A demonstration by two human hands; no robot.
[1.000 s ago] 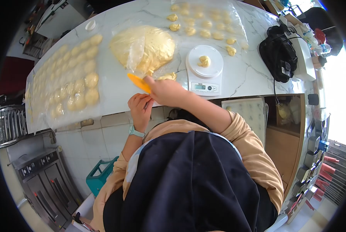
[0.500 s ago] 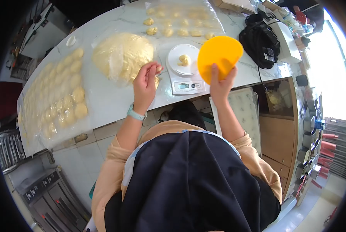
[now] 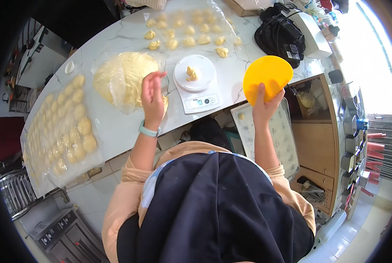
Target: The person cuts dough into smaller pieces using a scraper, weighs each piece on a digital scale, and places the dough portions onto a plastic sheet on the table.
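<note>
My right hand (image 3: pixel 266 104) grips a round yellow dough scraper (image 3: pixel 268 79), held up over the table's front edge, thumb across its face. My left hand (image 3: pixel 152 98), a pale watch on its wrist, is beside the right edge of a large dough mass (image 3: pixel 132 72) partly wrapped in clear plastic. Its fingers are stretched out and nothing shows in them. Some dough (image 3: pixel 165 104) shows just right of that hand. Between my hands stands a white kitchen scale (image 3: pixel 202 104), with a small lump of dough (image 3: pixel 191 73) on its round plate; the display digits are too small to read.
Dough balls under plastic (image 3: pixel 64 127) cover the table's left end. More dough pieces (image 3: pixel 188 41) lie under a plastic sheet at the back, with a loose one (image 3: pixel 222 52) nearby. A black bag (image 3: pixel 280 37) sits back right. Below the edge is a speckled tray (image 3: pixel 268 131).
The view has shifted. My left hand has gone from curled, pinching fingers to straightened ones beside the dough. The scraper has moved right, away from the scale.
</note>
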